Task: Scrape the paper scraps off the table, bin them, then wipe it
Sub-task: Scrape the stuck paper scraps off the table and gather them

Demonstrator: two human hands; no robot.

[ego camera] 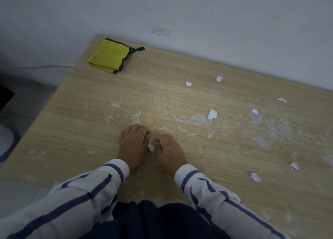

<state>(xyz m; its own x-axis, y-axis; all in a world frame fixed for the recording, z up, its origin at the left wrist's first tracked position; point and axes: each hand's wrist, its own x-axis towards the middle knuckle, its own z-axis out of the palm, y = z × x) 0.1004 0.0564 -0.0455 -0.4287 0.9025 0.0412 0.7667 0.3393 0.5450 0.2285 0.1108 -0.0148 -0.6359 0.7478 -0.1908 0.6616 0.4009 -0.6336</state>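
Both hands rest on the wooden table (75, 123) near its front middle. My left hand (133, 145) and my right hand (170, 150) are curled, fingertips meeting over a small white paper scrap (151, 146) pinched between them. Several torn white scraps lie loose to the right: a larger scrap (212, 114), further ones behind it (188, 84) (219, 78), and two near the front right (255, 177) (294, 165). Pale stuck-on residue patches (200, 119) mark the surface.
A folded yellow cloth with black trim (109, 55) lies at the table's far left corner. A white wall (198, 13) runs behind the table. The floor and a dark object (5, 96) show to the left.
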